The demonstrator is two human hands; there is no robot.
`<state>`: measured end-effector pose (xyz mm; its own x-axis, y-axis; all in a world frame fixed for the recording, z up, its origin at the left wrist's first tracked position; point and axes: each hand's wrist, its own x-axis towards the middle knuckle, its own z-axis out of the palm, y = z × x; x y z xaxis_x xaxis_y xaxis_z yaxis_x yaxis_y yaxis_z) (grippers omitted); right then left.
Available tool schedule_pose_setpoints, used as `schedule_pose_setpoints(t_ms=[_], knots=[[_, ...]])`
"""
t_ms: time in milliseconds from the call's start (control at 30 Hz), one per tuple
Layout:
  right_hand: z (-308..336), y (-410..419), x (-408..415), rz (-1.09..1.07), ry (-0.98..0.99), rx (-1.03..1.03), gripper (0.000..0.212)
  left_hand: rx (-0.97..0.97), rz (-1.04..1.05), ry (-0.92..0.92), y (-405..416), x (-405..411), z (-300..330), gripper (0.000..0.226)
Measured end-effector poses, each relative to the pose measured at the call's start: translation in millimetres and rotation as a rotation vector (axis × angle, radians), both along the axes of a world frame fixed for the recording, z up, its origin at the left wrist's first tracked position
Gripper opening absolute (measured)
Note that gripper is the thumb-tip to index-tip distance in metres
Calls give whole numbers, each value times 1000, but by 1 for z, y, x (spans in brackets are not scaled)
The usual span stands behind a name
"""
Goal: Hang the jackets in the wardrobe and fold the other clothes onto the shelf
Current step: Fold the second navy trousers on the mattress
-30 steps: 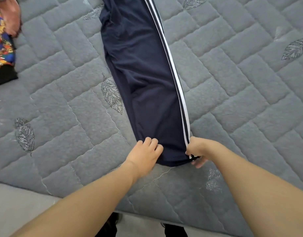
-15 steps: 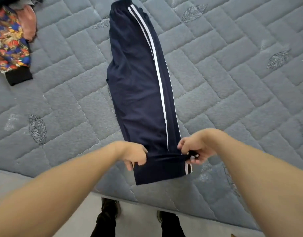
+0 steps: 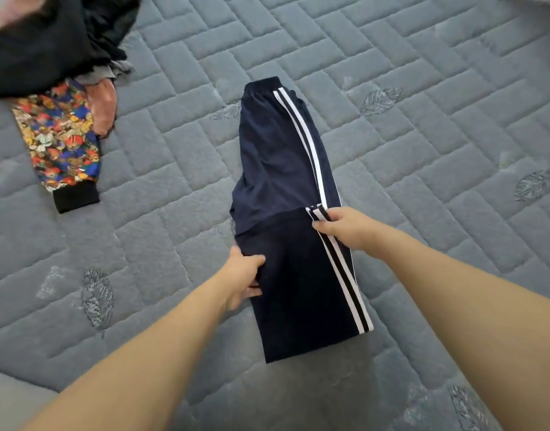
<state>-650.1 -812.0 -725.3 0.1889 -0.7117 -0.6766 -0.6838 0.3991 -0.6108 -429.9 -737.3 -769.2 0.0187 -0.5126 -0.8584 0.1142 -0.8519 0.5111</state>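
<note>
Two bare hands work on a pair of navy track trousers (image 3: 276, 157) with white side stripes, which lie lengthwise near the middle of a grey quilted mattress (image 3: 422, 135) stitched with leaf motifs; the waistband is at the far end, and the near, leg part is folded up over the upper part, so that the cuff edge runs across the trousers at about mid-length; the fold itself lies at the near end, close to the near edge of the mattress. The right hand (image 3: 345, 227) pinches the striped cuff corner at the right side of that folded edge, fingers curled round the cloth; the left hand (image 3: 244, 276) holds the left edge of the folded layer, thumb on top of the fabric and the other fingers tucked at or beneath the edge, though how far under I cannot tell. At the far left, well apart from the trousers, a heap of clothes lies on the mattress: a black garment (image 3: 43, 42) on top, blurred at the frame corner; a bright floral-patterned garment with a black cuff (image 3: 62, 141) stretching nearward from under it; a pinkish piece (image 3: 104, 108) just beside that on its right.
</note>
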Motion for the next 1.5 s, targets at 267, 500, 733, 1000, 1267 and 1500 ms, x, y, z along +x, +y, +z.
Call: schedule_pose_setpoints(t_ms=[267,500,733,1000,1267,1500], knots=[[17,-167,41,-488,-249,-494,31,-505,87,-270,-235,25,56,40],[-81,-184,39,-372,229,-535,72,-157,-319,-359,-242,36,-72,77],[-193,-109,39,-126,679,-660,79,-488,-564,-1271,-213,11,-158,85],[-195,-111,39,-154,654,-700,76,-559,-536,-1420,-207,6,-159,74],[-165,-93,18,-155,420,-723,47,-572,-493,-1388,-206,9,-159,74],[-111,-25,-18,12,89,-181,19,-548,-403,-884,-164,22,-115,72]])
